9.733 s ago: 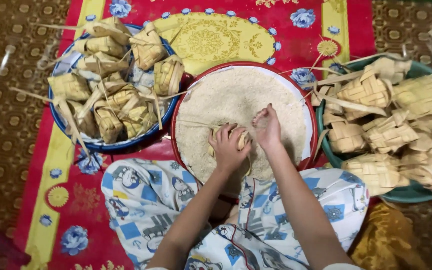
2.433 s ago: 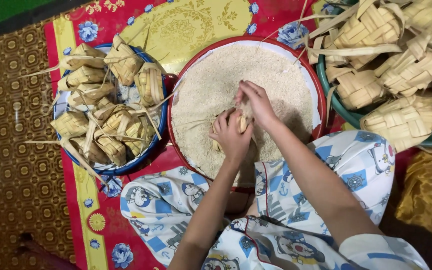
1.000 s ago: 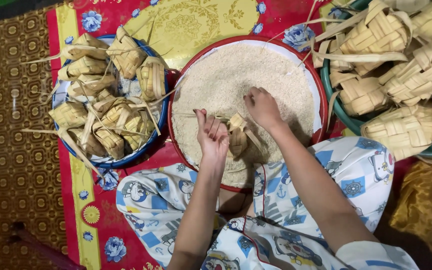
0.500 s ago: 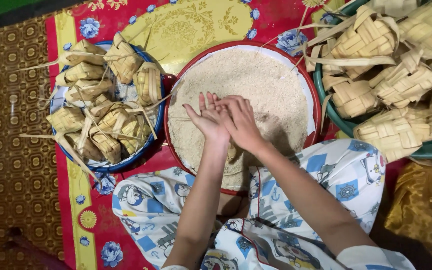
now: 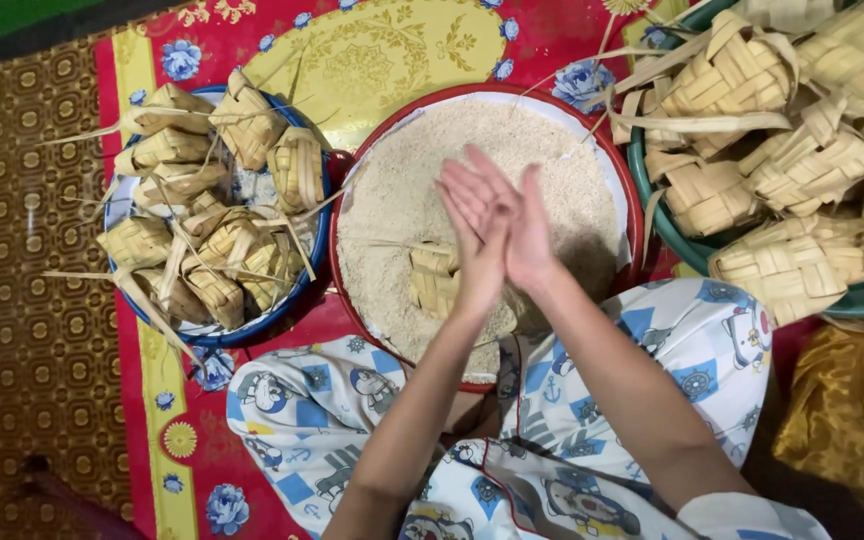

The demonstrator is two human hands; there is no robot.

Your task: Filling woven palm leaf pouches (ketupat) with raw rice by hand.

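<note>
My left hand (image 5: 472, 225) and my right hand (image 5: 522, 225) are pressed palm against palm, fingers straight, above a round red-rimmed tray (image 5: 624, 200) full of raw white rice (image 5: 402, 190). Neither hand holds anything. One woven palm-leaf pouch (image 5: 434, 280) lies on the rice just below and left of my hands, partly hidden by my left wrist. My arms reach out over my lap, which is covered in white and blue cartoon-print cloth (image 5: 322, 400).
A blue-rimmed bowl (image 5: 314, 255) at left holds several woven pouches (image 5: 202, 230). A green basin (image 5: 672, 235) at upper right holds several larger empty woven pouches (image 5: 762, 150). All sit on a red and yellow flowered mat (image 5: 152, 400). Brown patterned floor (image 5: 22, 300) lies left.
Earlier both hands held a pouch over the rice. The pouch now lies on the rice, and my empty hands have come together palm to palm above it.
</note>
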